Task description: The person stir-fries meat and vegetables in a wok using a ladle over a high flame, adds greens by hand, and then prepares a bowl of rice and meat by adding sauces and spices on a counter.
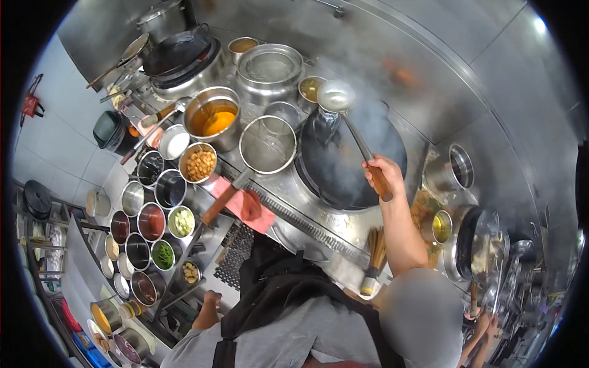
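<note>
My right hand [385, 174] grips the wooden handle of a metal ladle [337, 96]. The ladle's bowl is raised over the far left rim of a dark wok [354, 172], and clear liquid falls from it into the wok. Pale smoke or steam rises there and blurs the wok's inside. Low beside my body, my left hand [212, 299] hangs near a metal container of chopped pieces [190, 272]. Its fingers look curled; whether anything is in them is hidden. Left of the wok rests a round mesh strainer [268, 145], its wooden handle lying across a pink cloth [244, 202].
Several metal pots of seasonings [152, 221] crowd the left. Behind the strainer stand a pot of orange oil [218, 122] and a lidded pot [270, 66]. A bamboo wok brush [376, 253] lies at the front edge. A co-worker's hands [490, 319] show at far right.
</note>
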Available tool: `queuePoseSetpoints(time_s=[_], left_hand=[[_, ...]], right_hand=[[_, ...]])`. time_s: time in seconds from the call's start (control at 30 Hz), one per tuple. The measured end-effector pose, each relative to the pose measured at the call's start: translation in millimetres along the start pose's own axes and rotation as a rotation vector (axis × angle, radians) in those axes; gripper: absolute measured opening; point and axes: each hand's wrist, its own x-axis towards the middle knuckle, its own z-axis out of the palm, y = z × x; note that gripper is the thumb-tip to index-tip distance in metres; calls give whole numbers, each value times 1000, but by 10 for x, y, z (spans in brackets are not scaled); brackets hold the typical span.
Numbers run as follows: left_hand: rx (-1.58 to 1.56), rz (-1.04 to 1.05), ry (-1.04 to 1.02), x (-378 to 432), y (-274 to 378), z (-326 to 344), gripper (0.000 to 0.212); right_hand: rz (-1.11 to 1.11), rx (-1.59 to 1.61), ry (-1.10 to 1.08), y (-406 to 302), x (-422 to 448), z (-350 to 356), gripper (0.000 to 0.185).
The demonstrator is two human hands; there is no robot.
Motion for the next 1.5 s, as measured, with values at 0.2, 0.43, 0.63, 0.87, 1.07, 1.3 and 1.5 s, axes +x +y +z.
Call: queuePoseSetpoints(time_s=[0.2, 0.43, 0.63, 0.87, 1.07, 1.3, 1.5], left_hand=[[-202, 62, 134, 345, 327, 399, 33], [-410, 222, 236, 41, 822, 374, 44], [-570, -12, 413, -80, -358, 818, 43], [-733, 5, 590, -1672, -352, 515, 45], [-1080, -136, 797, -2232, -826, 1206, 44], [-1675, -235, 976, -2901, -1414, 2033, 43], [-2359, -255, 1020, -3652, -1310, 2514, 35]], right_hand=[[-9, -120, 42, 176, -438, -486, 19], [-184, -1038, 199, 802, -797, -1041, 39], [-457, -1389, 305, 1602, -1335, -696, 46], [-911, -1154, 132, 1976, -983, -327, 40], [-547, -1384, -753, 2293, -678, 2048, 36], [-454, -1283, -1396, 3782, -1703, 3827, 37], [-778, -1435, -1765, 4089, -3053, 4640, 33]])
